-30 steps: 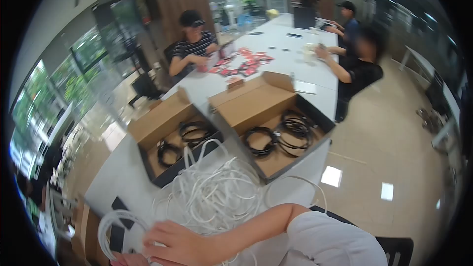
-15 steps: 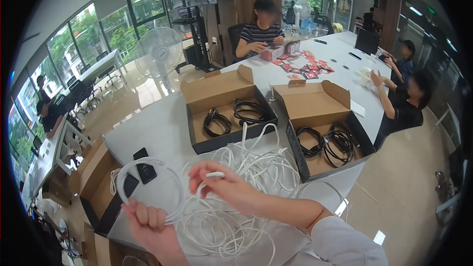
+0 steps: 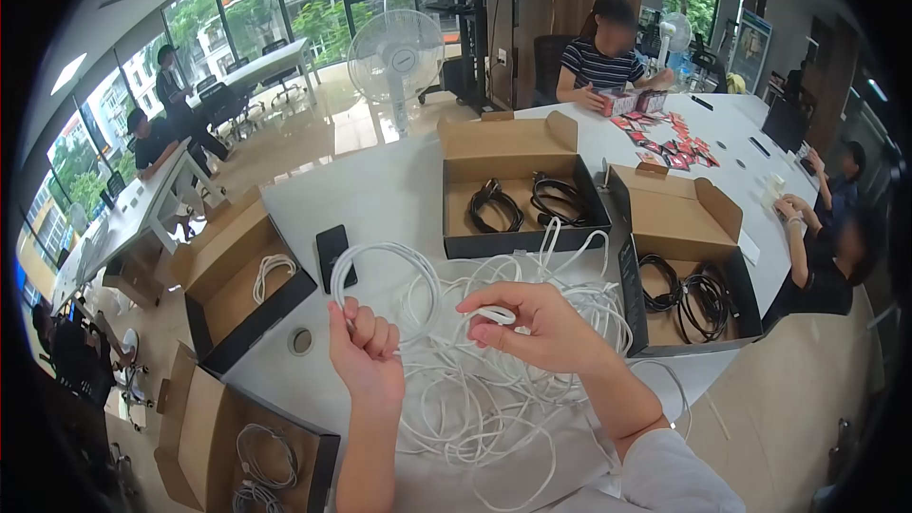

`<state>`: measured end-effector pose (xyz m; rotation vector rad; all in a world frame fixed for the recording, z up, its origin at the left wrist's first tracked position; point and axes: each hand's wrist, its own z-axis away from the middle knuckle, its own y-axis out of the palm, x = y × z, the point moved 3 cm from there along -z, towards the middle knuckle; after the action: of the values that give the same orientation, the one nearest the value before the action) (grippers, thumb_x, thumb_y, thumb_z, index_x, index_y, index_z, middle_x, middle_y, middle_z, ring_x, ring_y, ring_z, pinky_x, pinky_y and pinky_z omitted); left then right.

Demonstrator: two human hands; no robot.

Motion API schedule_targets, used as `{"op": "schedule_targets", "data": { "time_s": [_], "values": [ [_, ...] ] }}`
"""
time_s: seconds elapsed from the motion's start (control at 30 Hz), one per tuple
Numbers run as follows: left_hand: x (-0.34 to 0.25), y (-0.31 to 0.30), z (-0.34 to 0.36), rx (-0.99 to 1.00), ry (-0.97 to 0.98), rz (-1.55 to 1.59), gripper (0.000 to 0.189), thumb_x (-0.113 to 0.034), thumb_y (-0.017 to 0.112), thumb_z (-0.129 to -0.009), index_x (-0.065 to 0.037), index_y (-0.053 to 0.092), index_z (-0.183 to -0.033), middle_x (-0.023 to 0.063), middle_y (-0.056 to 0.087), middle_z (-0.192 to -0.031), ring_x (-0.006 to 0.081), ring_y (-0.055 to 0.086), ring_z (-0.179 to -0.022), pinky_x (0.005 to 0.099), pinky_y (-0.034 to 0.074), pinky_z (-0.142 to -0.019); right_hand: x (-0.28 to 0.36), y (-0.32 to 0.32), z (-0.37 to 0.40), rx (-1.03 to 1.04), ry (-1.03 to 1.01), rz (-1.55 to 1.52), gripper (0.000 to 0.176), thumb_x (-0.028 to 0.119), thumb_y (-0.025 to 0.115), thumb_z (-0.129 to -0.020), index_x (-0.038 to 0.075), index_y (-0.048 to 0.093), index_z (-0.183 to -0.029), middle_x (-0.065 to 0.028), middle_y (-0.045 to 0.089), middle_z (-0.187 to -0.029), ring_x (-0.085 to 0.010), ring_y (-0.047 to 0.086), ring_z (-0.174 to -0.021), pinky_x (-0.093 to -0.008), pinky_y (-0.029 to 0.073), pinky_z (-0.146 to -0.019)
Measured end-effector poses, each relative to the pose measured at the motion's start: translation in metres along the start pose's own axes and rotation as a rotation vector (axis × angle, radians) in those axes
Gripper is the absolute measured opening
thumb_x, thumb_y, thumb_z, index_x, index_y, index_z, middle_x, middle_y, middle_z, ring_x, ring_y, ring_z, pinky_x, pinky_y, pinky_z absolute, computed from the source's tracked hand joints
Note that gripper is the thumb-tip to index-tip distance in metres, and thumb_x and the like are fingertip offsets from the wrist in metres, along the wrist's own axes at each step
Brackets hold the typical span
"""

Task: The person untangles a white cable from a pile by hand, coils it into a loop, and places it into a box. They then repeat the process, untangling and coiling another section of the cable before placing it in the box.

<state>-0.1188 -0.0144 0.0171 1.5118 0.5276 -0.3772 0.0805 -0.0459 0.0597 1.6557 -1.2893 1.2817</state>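
A long white table (image 3: 380, 195) fills the middle of the frame, with other people seated at its far end in the upper right.

In the lower centre, on the table, lies a large tangled heap of thin white cables (image 3: 494, 408).

Four open brown cardboard boxes surround the heap:
- The centre box (image 3: 508, 147), just above the heap, holds two coiled bundles of black cable (image 3: 496, 204).
- The right-hand box (image 3: 674, 214) holds more black coiled cable (image 3: 693, 290).
- The box at the left edge of the table (image 3: 223, 247) holds one small coil of white cable (image 3: 271, 271).
- The box in the lower left corner (image 3: 199, 418) holds several loose white cables (image 3: 266, 456).

Above the heap, slightly left of centre, a round loop of white cable (image 3: 380, 252) stands up from the person's left hand (image 3: 366, 351). That hand is clenched in a fist around the loop's lower strands.

To the right, the right hand (image 3: 532, 323) pinches the white plug end of the cable (image 3: 494, 314) between thumb and fingertips.

The cable looks light, soft and springy. It seems likely to uncoil or snag on the heap unless the gathered strands are gripped together. The stiffer plug end looks like the surest place to hold it.

A small black phone (image 3: 332, 255) lies flat on the table, just left of the loop.
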Motion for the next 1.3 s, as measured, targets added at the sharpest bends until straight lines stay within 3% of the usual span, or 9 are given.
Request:
{"op": "schedule_targets", "data": {
  "time_s": [0.1, 0.33, 0.6, 0.73, 0.83, 0.87, 1.0, 1.1, 1.3],
  "values": [
    [0.004, 0.003, 0.003, 0.025, -0.083, 0.012, 0.031, -0.034, 0.038, -0.101, -0.014, 0.041, -0.077, -0.0067, 0.019, -0.053, 0.0065, 0.013, -0.044, 0.0253, 0.016, -0.043, -0.003, 0.005, -0.004, -0.103, -0.041, -0.222, 0.02, 0.006, 0.061, -0.088, 0.003, 0.056, -0.107, -0.0043, 0.061, -0.075, -0.0085, 0.06, -0.074, -0.0228, 0.047, -0.062],
    [0.016, 0.014, 0.021, 0.154, -0.146, -0.008, 0.033, -0.035, 0.036, -0.101, -0.015, 0.04, -0.076, -0.007, 0.017, -0.052, 0.0067, 0.012, -0.043, 0.0263, 0.015, -0.044, -0.017, 0.002, -0.013, -0.255, -0.257, 0.61, 0.04, 0.005, 0.07, -0.078, 0.007, 0.056, -0.116, -0.0062, 0.057, -0.081, -0.0192, 0.052, -0.07, -0.029, 0.046, -0.065],
    [0.027, 0.004, 0.024, 0.196, -0.156, -0.058, 0.034, -0.039, 0.035, -0.101, -0.016, 0.039, -0.076, -0.0083, 0.015, -0.05, 0.0052, 0.011, -0.04, 0.0258, 0.012, -0.039, -0.027, -0.006, -0.015, -0.246, -0.379, 0.557, 0.083, 0.006, 0.077, -0.069, 0.007, 0.031, -0.138, -0.0176, 0.046, -0.112, -0.0303, 0.053, -0.091, -0.0386, 0.046, -0.083],
    [0.027, 0.009, 0.029, 0.165, -0.126, -0.124, 0.031, -0.036, 0.036, -0.102, -0.013, 0.042, -0.081, -0.0076, 0.014, -0.052, 0.0033, 0.011, -0.04, 0.0233, 0.01, -0.036, -0.018, -0.008, -0.002, -0.148, -0.185, 0.435, 0.085, 0.007, 0.076, -0.069, 0.005, 0.029, -0.14, -0.0179, 0.053, -0.107, -0.0314, 0.059, -0.087, -0.0398, 0.048, -0.078],
    [0.021, 0.013, 0.025, 0.439, -0.121, -0.186, 0.03, -0.036, 0.039, -0.101, -0.013, 0.044, -0.083, -0.0072, 0.014, -0.052, 0.0032, 0.011, -0.041, 0.0229, 0.01, -0.037, -0.017, -0.012, -0.004, -0.033, -0.064, 0.377, 0.081, 0.008, 0.075, -0.069, 0.004, 0.032, -0.137, -0.0144, 0.062, -0.091, -0.0303, 0.062, -0.076, -0.0387, 0.049, -0.07],
    [0.015, 0.019, 0.036, 0.347, -0.237, -0.202, 0.039, -0.036, 0.048, -0.098, -0.012, 0.034, -0.07, -0.0049, 0.018, -0.054, 0.0086, 0.017, -0.047, 0.0262, 0.018, -0.047, -0.023, -0.013, -0.006, -0.131, -0.196, 0.35, 0.06, 0.008, 0.075, -0.067, 0.0, 0.049, -0.12, -0.012, 0.064, -0.074, -0.0281, 0.062, -0.066, -0.0358, 0.048, -0.063],
    [0.01, 0.027, 0.043, 0.24, -0.207, -0.208, 0.037, -0.035, 0.046, -0.098, -0.013, 0.035, -0.07, -0.0047, 0.018, -0.053, 0.0084, 0.016, -0.046, 0.0259, 0.018, -0.048, -0.008, -0.02, -0.003, -0.147, -0.212, 0.303, 0.022, 0.01, 0.069, -0.063, -0.004, 0.06, -0.078, -0.0177, 0.063, -0.068, -0.0304, 0.065, -0.067, -0.0371, 0.048, -0.06],
    [0.007, 0.025, 0.041, 0.11, -0.181, -0.156, 0.037, -0.034, 0.044, -0.099, -0.013, 0.035, -0.07, -0.0048, 0.019, -0.052, 0.0083, 0.015, -0.045, 0.026, 0.018, -0.046, -0.021, -0.018, -0.008, -0.175, -0.182, 0.218, 0.019, 0.01, 0.069, -0.063, -0.002, 0.059, -0.072, -0.0136, 0.063, -0.066, -0.0257, 0.063, -0.064, -0.035, 0.047, -0.058],
    [0.002, 0.029, 0.034, 0.279, -0.137, 0.03, 0.029, -0.029, 0.04, -0.101, -0.011, 0.041, -0.078, -0.0056, 0.019, -0.049, 0.0067, 0.014, -0.04, 0.0249, 0.017, -0.04, -0.021, -0.014, -0.011, 0.145, -0.097, -0.339, 0.021, 0.017, 0.07, -0.079, 0.002, 0.056, -0.085, -0.0004, 0.058, -0.068, -0.0085, 0.056, -0.063, -0.0254, 0.044, -0.057]
  ]
}}
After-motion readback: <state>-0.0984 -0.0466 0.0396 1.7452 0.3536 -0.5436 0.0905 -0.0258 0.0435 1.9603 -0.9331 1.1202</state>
